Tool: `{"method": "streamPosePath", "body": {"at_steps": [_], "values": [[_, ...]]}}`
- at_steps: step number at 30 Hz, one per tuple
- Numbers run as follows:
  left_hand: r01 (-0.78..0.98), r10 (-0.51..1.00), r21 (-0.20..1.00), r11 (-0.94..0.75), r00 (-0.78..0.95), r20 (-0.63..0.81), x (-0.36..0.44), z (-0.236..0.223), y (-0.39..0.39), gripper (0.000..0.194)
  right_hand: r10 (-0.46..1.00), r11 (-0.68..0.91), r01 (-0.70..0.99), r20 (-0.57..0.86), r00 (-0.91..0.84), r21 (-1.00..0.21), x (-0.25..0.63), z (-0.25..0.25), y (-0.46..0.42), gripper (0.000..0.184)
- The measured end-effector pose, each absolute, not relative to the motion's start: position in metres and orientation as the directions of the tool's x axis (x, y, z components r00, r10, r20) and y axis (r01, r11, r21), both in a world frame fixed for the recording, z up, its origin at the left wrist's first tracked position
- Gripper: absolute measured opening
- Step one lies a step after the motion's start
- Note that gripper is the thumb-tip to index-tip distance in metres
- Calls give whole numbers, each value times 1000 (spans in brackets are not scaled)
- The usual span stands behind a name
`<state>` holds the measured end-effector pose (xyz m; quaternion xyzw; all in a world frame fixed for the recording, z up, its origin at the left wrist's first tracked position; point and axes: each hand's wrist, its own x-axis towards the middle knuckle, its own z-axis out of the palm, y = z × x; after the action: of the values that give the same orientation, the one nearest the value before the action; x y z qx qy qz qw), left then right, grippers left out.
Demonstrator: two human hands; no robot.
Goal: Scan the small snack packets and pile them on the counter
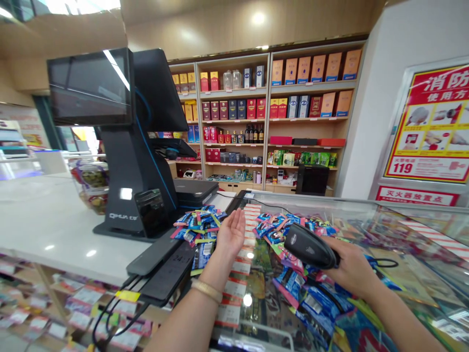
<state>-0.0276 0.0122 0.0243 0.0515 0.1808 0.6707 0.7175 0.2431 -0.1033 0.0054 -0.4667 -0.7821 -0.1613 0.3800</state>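
Note:
My right hand point(346, 264) is wrapped round the handle of a black barcode scanner point(308, 244), held over the glass counter with its head pointing left. Below and around it lies a loose pile of small blue and pink candy packets point(317, 305). My left hand point(232, 230) is stretched out, palm turned up and fingers extended, with nothing visible in it. Just left of that hand sits a second heap of the same candy packets point(201, 227). A phone-like device with a dark screen point(172, 271) lies beside this heap, next to a flat grey device point(152, 256).
A black two-screen checkout terminal point(124, 176) stands on the white counter point(40, 210) at the left. Cables point(110, 313) hang at the front edge. Price labels line the glass display counter point(388, 212). Shelves of boxed goods point(269, 117) fill the back wall.

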Motion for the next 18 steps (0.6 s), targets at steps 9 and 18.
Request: {"method": "streamPosePath", "body": {"at_steps": [9,18], "values": [[-928,968,373,-28,-118,-222,-38,18,22,33,577,517,854,758,-304,-51,244,6,-103,28],[-855,969,505,-116,-209,-132,-50,22,30,22,571,513,857,766,-294,-54,244,6,-102,30]]}}
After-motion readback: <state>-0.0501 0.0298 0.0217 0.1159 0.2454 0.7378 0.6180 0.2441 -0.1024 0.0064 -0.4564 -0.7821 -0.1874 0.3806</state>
